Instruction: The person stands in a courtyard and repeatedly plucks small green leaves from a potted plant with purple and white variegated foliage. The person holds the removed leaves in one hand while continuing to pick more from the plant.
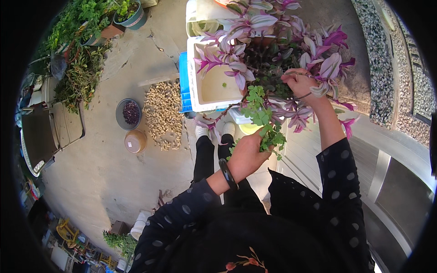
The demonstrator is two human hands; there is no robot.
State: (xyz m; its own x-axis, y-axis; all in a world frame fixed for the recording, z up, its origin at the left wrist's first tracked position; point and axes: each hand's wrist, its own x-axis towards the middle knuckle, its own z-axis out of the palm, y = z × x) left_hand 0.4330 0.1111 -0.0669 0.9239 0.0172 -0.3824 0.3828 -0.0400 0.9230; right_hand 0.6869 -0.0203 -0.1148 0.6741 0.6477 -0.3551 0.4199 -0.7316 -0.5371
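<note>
A potted tradescantia with pink and white striped leaves [251,22] spreads across the top centre. My left hand [247,155], with a dark bangle at the wrist, is closed around a bunch of green clover-like sprigs [261,114] below the plant. Among the stems on the pot's right side is my right hand [300,83], its fingers bent close together near a thin stem; whether it pinches anything is not clear. Beside the plant on the left stands a white foam box [215,88] with a small green leaf on its bottom.
Peanuts [164,114] lie spread on the concrete beside a blue crate [184,85]. Left of them are a grey bowl of dark beans [131,114] and a brown bowl [135,141]. Potted plants [131,18] line the upper left. A pebbled wall edge [379,68] runs at right.
</note>
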